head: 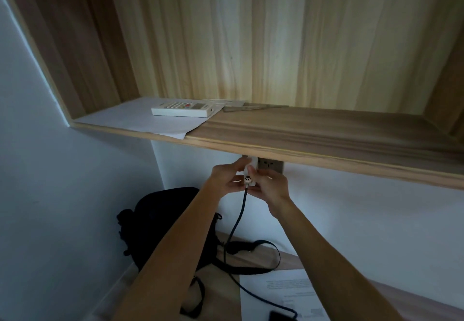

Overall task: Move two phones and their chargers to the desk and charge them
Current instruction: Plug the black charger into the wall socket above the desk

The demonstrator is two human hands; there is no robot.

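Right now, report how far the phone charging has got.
Done: what looks like one dark phone lies on the desk, with the black cable running to it. In hand: the left hand and right hand grip the white charger at the wall socket under the shelf; whether it is seated is unclear. Left: the second phone and charger, neither in view.

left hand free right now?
No, the left hand and right hand both grip the white plastic charger plug by the grey wall socket.
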